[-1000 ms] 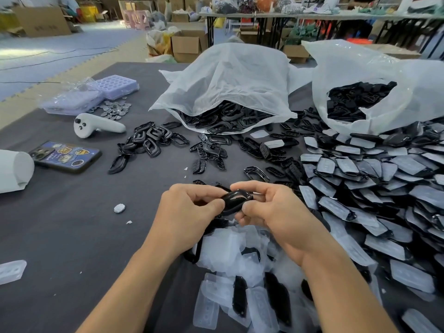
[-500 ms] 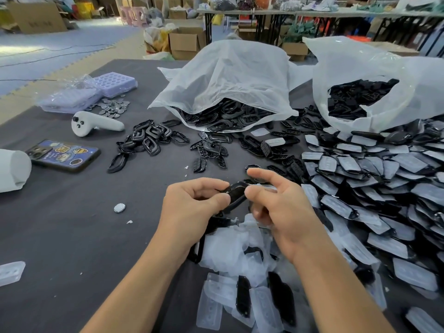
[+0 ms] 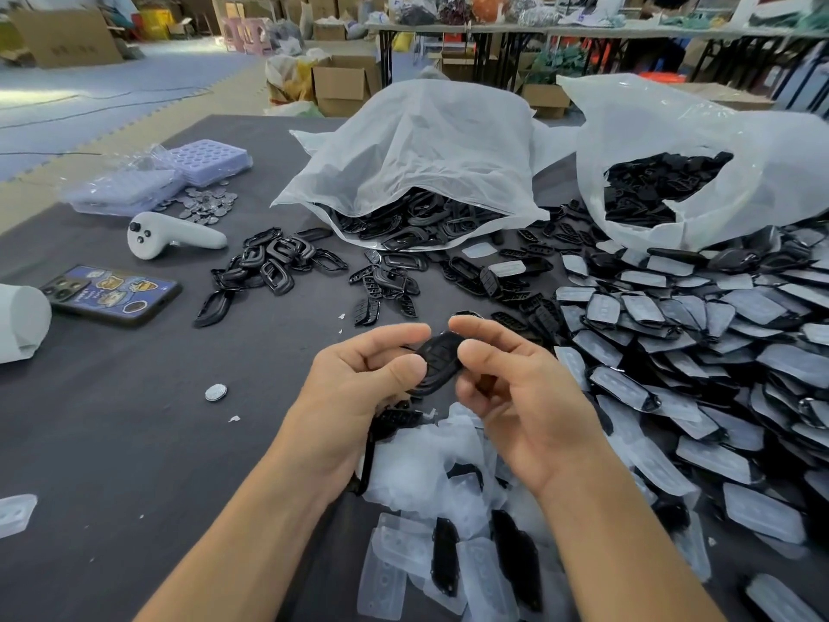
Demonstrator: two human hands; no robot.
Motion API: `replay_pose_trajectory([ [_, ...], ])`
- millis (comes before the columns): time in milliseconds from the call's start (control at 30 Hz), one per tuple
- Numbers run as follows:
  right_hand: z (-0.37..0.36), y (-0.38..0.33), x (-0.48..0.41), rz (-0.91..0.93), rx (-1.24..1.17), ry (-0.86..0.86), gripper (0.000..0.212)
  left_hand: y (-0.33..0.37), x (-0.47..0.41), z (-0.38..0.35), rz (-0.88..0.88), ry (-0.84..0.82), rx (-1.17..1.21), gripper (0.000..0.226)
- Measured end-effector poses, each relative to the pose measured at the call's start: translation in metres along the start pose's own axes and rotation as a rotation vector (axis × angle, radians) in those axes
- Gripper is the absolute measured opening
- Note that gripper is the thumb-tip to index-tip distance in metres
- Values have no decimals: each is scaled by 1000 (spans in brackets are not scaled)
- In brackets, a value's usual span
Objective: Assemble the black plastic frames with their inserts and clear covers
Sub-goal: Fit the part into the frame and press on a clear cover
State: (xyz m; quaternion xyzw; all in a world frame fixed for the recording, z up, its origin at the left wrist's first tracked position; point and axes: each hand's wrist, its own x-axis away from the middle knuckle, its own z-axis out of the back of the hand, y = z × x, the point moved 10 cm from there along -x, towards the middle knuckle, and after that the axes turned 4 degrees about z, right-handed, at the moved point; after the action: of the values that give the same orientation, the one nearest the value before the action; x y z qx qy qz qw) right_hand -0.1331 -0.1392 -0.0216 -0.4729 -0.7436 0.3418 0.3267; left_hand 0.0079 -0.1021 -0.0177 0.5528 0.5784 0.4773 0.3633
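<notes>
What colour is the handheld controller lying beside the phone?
White controller, clearest in the head view.

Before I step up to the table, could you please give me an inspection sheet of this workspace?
surface: dark grey table cover.
job's things: one black frame held in the air; loose frames on the table; a plastic bag spilling frames; a second bag of black parts; clear covers near the person; covered pieces heaped at right.
clutter: phone, white controller, metal discs, purple trays, white roll.
grips: left hand and right hand both pinch the black frame.
cables: thin dark line on the floor mat, possibly a cable.
surroundings: cardboard boxes, laden folding tables.
</notes>
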Motion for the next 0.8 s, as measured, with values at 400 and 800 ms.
replay_pose_trajectory([
  [400, 11, 0, 2, 67, 231, 203, 19, 62, 40, 16, -600, 592, -893, 39],
  [800, 18, -21, 2, 255, 655, 221, 23, 65, 58, -44, -995, 311, -1141, 6],
])
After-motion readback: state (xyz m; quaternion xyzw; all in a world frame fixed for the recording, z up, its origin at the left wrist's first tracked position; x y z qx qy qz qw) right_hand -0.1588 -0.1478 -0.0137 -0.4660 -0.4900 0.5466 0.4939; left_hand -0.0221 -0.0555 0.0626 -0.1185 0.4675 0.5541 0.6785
